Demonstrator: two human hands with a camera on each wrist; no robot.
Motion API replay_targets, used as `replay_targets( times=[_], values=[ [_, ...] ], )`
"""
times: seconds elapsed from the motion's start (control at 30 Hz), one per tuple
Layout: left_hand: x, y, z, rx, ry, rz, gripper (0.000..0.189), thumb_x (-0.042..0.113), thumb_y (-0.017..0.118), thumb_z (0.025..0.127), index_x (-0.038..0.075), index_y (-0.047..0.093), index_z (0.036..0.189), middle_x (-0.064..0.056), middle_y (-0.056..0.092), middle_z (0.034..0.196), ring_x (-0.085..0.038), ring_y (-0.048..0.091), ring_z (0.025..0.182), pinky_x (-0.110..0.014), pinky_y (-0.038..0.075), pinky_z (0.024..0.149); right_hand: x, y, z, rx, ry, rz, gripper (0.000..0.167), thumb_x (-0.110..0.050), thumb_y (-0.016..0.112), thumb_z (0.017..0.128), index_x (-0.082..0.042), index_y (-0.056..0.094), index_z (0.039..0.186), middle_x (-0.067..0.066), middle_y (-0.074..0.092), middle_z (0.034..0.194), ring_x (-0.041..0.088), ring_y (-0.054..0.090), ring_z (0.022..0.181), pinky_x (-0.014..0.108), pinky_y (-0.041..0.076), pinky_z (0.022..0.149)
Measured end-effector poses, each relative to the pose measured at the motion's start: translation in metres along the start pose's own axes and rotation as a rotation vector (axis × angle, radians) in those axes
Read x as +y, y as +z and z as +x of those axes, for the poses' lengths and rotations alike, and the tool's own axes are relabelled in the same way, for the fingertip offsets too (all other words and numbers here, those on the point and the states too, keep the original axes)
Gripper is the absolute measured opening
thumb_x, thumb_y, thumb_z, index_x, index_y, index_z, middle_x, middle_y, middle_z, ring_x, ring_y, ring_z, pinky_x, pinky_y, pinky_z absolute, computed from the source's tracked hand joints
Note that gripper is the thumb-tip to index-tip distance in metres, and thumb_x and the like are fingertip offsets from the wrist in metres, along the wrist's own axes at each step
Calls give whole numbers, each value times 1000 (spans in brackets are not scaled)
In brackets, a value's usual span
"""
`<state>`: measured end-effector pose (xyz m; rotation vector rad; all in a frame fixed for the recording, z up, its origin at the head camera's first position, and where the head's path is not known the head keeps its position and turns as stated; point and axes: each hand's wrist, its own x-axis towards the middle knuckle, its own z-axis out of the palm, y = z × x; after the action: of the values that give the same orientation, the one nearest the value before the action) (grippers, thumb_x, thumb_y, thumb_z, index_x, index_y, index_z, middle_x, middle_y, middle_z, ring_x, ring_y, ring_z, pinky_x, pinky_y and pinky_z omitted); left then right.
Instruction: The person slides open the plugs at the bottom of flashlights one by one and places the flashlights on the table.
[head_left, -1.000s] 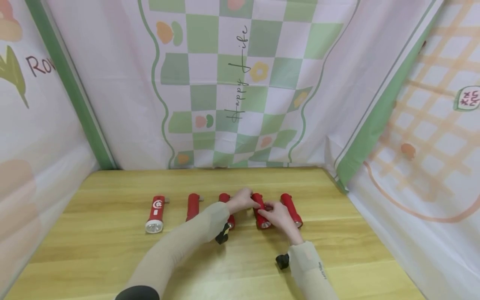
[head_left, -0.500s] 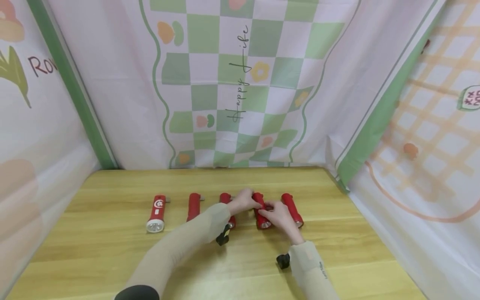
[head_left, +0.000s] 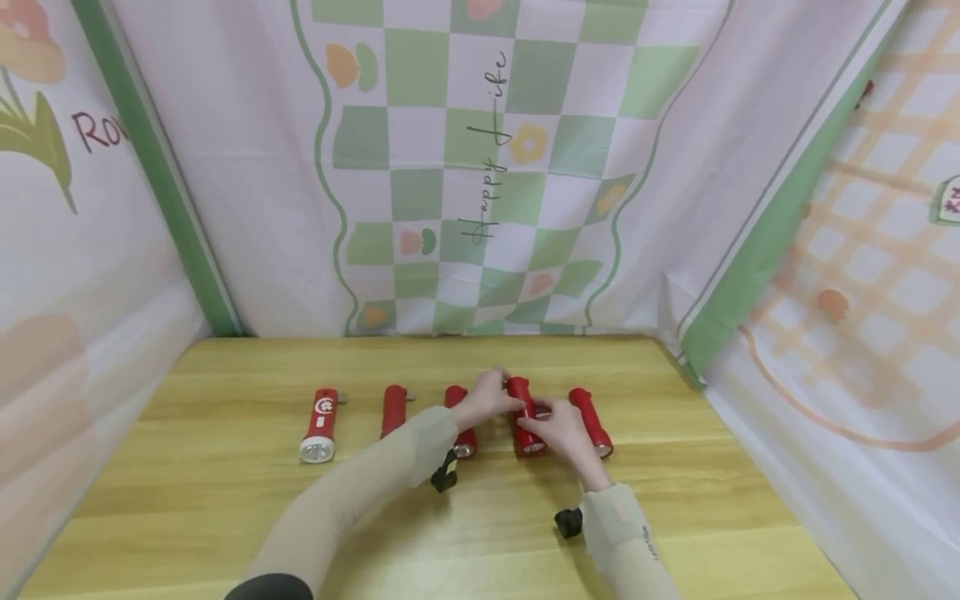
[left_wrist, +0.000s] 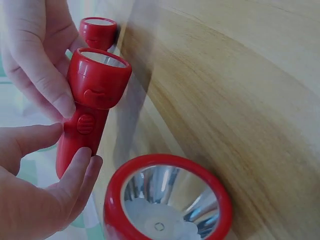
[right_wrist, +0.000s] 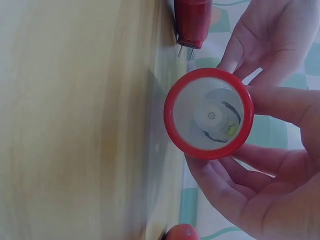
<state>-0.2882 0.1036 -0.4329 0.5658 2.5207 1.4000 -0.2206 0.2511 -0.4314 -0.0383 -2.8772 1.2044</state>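
Both hands hold one red flashlight (head_left: 525, 417), fourth from the left in a row on the wooden table. My left hand (head_left: 487, 398) pinches its rear part, thumb on one side and fingers on the other, as the left wrist view shows. Near its head, my right hand (head_left: 561, 429) grips the body between thumb and fingers. A ridged switch (left_wrist: 86, 124) faces up between the hands in the left wrist view. The lens (right_wrist: 210, 115) faces the right wrist camera. Its rear end stands tilted up a little, hidden partly by the left fingers.
Beside it lie a red flashlight (head_left: 591, 421) on the right and another (head_left: 463, 437) under the left wrist. Farther left are a plain red one (head_left: 393, 408) and one with a white head and print (head_left: 321, 425). Printed curtains (head_left: 480, 167) enclose the table (head_left: 420, 533).
The rear end of the held flashlight has risen slightly, with both hands still on it. The head view has shifted a little. The other flashlights stay in place.
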Motion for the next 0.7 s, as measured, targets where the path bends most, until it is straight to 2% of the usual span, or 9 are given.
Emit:
replay_targets(
  times=[0.17,0.33,0.47,0.57,0.7],
  values=[
    [1,-2,-2,27,-1,-40,47,11,78,81,-6,54,117,-23,64,116,-31,63,105,-39,56,91,-4,-2,-2,26,-38,15,43,-12,74,85,9,63,122,26,71,112,33,73,95,37,62,78],
    [1,-4,-4,37,6,-82,42,9,77,82,-3,52,114,-22,64,112,-29,62,99,-34,55,83,-4,-3,-3,13,-9,67,46,-9,73,86,7,60,127,26,68,119,36,70,103,41,62,84],
    [1,-7,-5,44,26,-111,39,6,75,83,-3,51,112,-22,63,110,-28,61,97,-31,54,78,-5,-2,-4,40,-52,69,46,-7,74,83,8,60,125,27,68,117,36,71,99,40,62,80],
    [1,-8,-5,48,30,-114,39,6,75,83,-2,50,112,-22,63,111,-28,62,98,-30,54,78,-6,0,-5,57,-82,63,46,-6,74,82,9,60,123,28,68,114,37,71,96,41,62,78],
    [2,-11,-7,53,25,-91,41,8,75,84,-1,50,114,-22,64,114,-27,62,99,-31,54,79,-8,0,-5,61,-55,70,44,-6,74,84,7,60,124,27,68,116,38,70,101,44,61,83]
  ],
)
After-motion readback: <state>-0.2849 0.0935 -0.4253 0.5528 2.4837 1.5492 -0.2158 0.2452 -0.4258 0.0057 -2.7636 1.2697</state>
